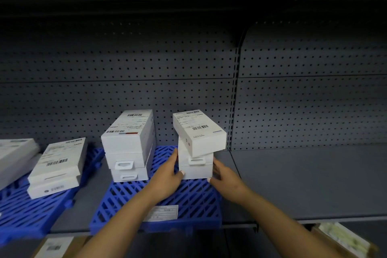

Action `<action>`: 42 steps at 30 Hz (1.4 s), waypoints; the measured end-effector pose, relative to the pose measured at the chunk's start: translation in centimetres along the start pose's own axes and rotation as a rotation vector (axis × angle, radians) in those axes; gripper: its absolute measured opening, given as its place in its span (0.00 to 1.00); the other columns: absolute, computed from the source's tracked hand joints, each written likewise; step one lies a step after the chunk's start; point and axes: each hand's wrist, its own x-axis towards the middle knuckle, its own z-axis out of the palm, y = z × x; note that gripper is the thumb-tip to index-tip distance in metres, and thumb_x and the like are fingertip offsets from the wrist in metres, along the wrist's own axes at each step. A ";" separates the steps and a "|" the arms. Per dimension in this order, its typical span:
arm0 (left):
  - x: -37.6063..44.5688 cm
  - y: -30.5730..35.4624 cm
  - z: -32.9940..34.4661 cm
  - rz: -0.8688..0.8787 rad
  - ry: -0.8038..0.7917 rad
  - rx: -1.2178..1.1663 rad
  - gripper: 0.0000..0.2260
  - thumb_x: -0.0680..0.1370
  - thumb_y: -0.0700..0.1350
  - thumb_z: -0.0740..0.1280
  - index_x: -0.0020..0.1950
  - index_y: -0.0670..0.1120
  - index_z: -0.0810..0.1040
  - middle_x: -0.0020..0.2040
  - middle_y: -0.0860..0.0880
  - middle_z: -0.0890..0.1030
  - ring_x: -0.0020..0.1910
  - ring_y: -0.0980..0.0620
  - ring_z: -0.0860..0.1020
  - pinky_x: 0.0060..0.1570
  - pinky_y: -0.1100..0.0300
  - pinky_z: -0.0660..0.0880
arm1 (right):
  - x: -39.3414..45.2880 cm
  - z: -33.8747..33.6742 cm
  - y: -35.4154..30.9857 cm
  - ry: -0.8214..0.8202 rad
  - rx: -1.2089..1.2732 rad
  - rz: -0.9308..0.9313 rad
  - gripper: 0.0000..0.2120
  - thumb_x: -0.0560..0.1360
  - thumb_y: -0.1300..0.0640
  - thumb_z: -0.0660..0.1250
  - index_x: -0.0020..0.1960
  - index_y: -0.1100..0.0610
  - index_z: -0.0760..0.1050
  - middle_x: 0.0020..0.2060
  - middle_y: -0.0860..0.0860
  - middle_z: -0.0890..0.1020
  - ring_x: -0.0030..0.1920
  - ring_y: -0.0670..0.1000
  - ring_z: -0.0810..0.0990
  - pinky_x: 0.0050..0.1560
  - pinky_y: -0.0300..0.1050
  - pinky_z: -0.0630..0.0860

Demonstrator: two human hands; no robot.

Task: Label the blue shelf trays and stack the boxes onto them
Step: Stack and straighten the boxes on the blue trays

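Note:
A blue slatted shelf tray [188, 199] lies on the grey shelf in the middle, with a white label [161, 212] near its front edge. Two stacks of white boxes stand on it. The left stack [127, 146] sits squarely. In the right stack [196, 153] the top box [199, 132] lies twisted and tilted over the lower boxes. My left hand [169, 176] presses the left side of the lower boxes, thumb on their front. My right hand [224, 176] presses their right side. A second blue tray [25, 211] at the left holds more white boxes [56, 165].
The grey shelf [303, 180] stretches to the right of the middle tray. A perforated grey back panel [146, 94] rises behind the boxes. Cardboard cartons show below the shelf at the bottom left [54, 247] and bottom right [343, 241].

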 end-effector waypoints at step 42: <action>0.6 2.4 -3.9 0.127 0.020 -0.041 0.34 0.80 0.51 0.62 0.74 0.66 0.41 0.63 0.75 0.59 0.57 0.73 0.68 0.47 0.78 0.67 | -0.1 -2.1 -4.8 0.316 -0.303 -0.235 0.31 0.77 0.53 0.66 0.73 0.39 0.55 0.60 0.46 0.77 0.55 0.49 0.78 0.55 0.47 0.77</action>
